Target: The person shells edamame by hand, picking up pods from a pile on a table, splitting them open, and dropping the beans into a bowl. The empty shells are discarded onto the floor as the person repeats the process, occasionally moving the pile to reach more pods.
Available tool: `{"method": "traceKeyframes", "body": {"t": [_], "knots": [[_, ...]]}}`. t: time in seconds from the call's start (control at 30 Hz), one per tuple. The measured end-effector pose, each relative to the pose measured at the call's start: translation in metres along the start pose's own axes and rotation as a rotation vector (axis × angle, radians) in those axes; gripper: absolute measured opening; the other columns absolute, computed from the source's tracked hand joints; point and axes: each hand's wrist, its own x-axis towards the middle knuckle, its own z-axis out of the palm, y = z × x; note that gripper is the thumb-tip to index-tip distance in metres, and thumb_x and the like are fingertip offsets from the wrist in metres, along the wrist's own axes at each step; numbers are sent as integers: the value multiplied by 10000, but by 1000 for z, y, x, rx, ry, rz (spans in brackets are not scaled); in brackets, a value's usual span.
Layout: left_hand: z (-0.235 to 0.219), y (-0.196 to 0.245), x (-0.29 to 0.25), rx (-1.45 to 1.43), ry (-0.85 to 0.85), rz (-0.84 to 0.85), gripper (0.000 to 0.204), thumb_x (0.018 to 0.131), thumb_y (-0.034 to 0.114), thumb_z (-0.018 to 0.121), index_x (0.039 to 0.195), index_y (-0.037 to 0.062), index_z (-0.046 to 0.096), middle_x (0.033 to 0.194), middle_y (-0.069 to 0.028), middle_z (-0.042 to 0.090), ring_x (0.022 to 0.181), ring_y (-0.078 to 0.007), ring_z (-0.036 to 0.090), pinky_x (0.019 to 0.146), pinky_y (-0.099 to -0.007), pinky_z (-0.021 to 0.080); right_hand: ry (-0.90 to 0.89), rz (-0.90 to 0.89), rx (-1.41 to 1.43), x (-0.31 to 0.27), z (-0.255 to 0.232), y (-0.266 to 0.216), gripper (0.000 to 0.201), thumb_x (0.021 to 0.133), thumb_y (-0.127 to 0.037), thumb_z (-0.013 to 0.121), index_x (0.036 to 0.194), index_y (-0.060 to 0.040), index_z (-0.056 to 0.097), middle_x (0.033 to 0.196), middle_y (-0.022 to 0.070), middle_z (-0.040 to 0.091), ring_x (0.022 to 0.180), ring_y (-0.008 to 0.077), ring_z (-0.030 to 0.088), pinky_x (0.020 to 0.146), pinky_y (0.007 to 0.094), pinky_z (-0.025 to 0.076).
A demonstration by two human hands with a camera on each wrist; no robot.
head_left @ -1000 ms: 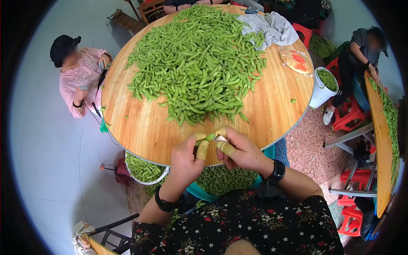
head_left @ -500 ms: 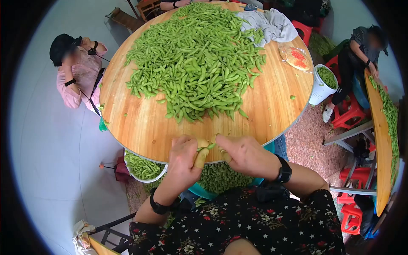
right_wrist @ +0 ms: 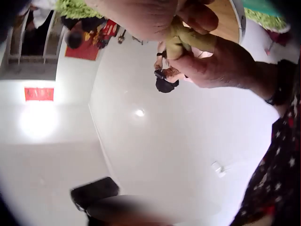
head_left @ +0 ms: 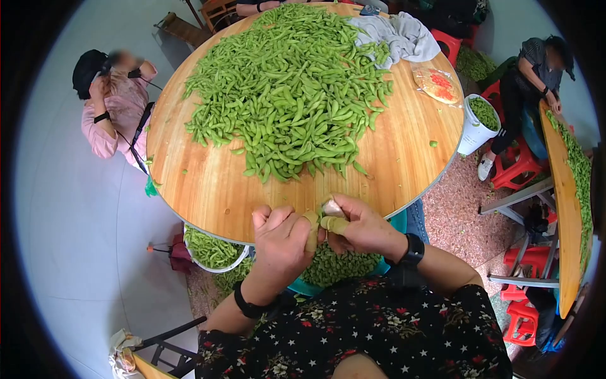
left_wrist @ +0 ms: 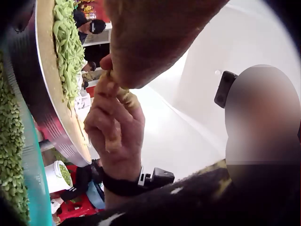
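At the near edge of the round wooden table, the left hand and right hand are pressed together, fingers curled, where half a second ago they were slightly apart with a green soybean pod stretched between them. That pod is now hidden between the yellowish rubber-capped fingertips, so I cannot tell which hand pinches it. The hands have risen a little above the teal basin of shelled green beans, and the big heap of green pods lies unchanged.
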Motion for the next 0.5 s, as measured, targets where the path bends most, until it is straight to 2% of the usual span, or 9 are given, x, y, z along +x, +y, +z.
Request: {"method": "traceKeyframes", "body": {"t": [0.03, 0.1, 0.13, 0.2, 0.33, 0.4, 0.5], "knots": [[1, 0, 2, -1, -1, 3, 192, 710, 93, 720, 873, 53, 625, 762, -87, 579, 846, -315, 562, 789, -424, 391, 2, -2, 1, 1, -2, 3, 101, 976, -182, 485, 1020, -95, 508, 726, 35, 616, 466, 73, 517, 361, 201, 313], [2, -2, 5, -268, 29, -133, 195, 753, 88, 721, 929, 55, 643, 821, -59, 626, 772, -216, 599, 745, -348, 405, 24, 144, 340, 1, -4, 4, 98, 948, -146, 516, 1029, -91, 515, 745, 32, 632, 481, 71, 539, 354, 199, 318], [6, -2, 2, -267, 30, -132, 195, 753, 88, 721, 929, 55, 643, 821, -59, 626, 772, -216, 599, 745, -348, 405, 24, 143, 339, 1, -5, 3, 98, 948, -146, 516, 1029, -91, 515, 745, 32, 632, 481, 71, 539, 354, 199, 318], [20, -4, -11, -1077, 2, -560, 192, 819, 62, 695, 1005, 35, 654, 867, -59, 644, 800, -155, 628, 737, -291, 480, 12, 121, 439, 0, -4, 3, 117, 933, -138, 540, 1042, -99, 521, 716, 33, 635, 453, 65, 513, 349, 191, 306], [22, -13, -13, -1102, -37, -500, 209, 853, 40, 668, 1060, 16, 646, 899, -53, 643, 858, -127, 634, 750, -253, 519, 22, 224, 245, -6, -4, -15, 126, 933, -150, 547, 1048, -101, 531, 677, 41, 632, 425, 59, 483, 346, 185, 290], [24, -10, -14, -1504, 13, -789, 197, 853, 35, 662, 1049, 13, 647, 946, -67, 652, 850, -145, 638, 753, -266, 513, 17, 148, 250, -10, -1, -15, 135, 929, -160, 565, 1048, -102, 542, 633, 46, 623, 403, 51, 454, 340, 185, 266], [29, -6, -15, -1545, 67, -825, 191, 849, 56, 674, 1036, 20, 654, 997, -74, 664, 843, -134, 618, 738, -263, 492, 18, 95, 231, -9, -1, -7, 134, 923, -152, 583, 1038, -98, 541, 695, 33, 625, 442, 48, 472, 373, 181, 304]]}}
